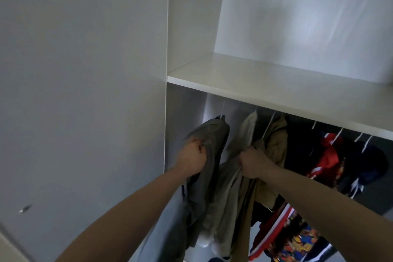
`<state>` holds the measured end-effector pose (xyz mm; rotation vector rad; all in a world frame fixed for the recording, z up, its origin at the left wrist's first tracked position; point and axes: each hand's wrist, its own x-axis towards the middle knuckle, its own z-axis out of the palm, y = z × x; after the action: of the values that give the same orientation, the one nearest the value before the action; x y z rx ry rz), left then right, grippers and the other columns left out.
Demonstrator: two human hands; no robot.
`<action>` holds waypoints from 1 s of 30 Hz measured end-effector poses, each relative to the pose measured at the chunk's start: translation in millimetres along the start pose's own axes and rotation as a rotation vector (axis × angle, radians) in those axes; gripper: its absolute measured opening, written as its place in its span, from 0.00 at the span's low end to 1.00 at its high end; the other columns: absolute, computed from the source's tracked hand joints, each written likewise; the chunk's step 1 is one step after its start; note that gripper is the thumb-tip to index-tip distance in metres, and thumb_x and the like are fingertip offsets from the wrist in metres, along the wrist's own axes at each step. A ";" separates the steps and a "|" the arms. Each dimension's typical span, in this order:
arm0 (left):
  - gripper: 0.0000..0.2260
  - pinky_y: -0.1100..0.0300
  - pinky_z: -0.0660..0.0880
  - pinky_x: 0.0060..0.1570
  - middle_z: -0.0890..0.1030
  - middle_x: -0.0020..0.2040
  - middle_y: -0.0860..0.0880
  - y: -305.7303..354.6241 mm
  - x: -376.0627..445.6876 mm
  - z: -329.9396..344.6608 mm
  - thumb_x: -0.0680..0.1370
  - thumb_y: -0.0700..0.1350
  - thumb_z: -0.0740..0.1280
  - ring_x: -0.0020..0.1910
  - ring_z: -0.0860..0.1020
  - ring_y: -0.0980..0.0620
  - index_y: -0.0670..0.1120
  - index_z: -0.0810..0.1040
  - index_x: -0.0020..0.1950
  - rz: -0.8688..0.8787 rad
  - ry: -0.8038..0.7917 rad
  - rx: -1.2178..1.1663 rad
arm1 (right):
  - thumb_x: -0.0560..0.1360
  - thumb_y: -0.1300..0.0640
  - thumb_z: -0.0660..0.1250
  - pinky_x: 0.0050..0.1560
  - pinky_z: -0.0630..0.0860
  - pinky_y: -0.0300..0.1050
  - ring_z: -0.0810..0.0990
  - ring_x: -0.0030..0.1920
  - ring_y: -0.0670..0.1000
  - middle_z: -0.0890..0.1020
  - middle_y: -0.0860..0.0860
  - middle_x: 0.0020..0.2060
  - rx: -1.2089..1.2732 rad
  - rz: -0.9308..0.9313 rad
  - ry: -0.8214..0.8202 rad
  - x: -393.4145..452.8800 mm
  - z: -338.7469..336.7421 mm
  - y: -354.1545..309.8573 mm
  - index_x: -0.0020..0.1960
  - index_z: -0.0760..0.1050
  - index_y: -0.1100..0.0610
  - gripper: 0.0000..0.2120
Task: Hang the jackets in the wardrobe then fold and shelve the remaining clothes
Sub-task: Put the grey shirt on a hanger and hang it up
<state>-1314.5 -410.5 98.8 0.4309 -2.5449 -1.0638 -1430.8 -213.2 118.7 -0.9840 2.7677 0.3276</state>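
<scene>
Left hand (192,156) gripped the grey jacket (204,176) in curled fingers, right hand (254,162) clutched the beige garment (231,193), both hung under the wardrobe shelf (276,89), other jackets (327,155) beside

A grey jacket (204,155) hangs at the far left of the wardrobe (276,83), under the white shelf, and its cloth is bunched and pulled to the front. Just beside it hang a pale beige garment (231,187) and a tan jacket (276,144). Further right hang dark, red (327,155) and colourful patterned jackets (297,242), close together.
</scene>
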 end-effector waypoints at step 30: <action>0.16 0.53 0.72 0.55 0.80 0.61 0.40 46.1 112.9 112.0 0.84 0.49 0.57 0.59 0.79 0.39 0.40 0.75 0.64 -0.051 -0.105 0.051 | 0.75 0.54 0.65 0.58 0.76 0.50 0.75 0.58 0.54 0.83 0.53 0.52 0.129 -0.074 0.226 -14.9 32.6 31.7 0.53 0.84 0.52 0.12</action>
<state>-1469.7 -355.5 81.0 0.4672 -2.6714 -1.0673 -1436.4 -171.7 95.6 -1.1508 2.8966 0.0272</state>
